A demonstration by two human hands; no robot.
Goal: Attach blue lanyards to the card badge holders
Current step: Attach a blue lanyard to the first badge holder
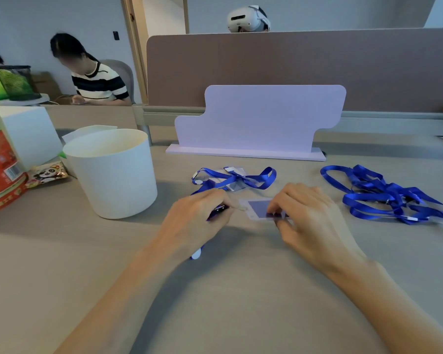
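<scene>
Two hands are working at the middle of the desk (241, 290). Left hand (197, 215) is curling its fingers around the clip end of a blue lanyard (219, 208), thumb and forefinger pinching it, the clip tip pointing at the corner of a badge holder (257, 209). The strap is running under that hand, and a white tab (196, 254) is sticking out beside the wrist. Right hand (310, 221) is pressing down on the badge holder's right side, fingertips bent onto it, thumb along its near edge; the holder is lying flat on the desk between the two hands. Cannot tell whether the clip is touching the holder's slot, too blurred.

Just behind the hands a finished set (234, 178) is lying, lanyard looped over clear holders. Well to the right a tangled pile of lanyards (384, 198) is sitting on the desk. A white bucket (113, 175) is standing to the left, with a red carton (0, 159) and a snack packet (48, 173) beyond it. A pale lilac board (261, 118) is standing upright behind everything, in front of the brown divider (292, 62)
</scene>
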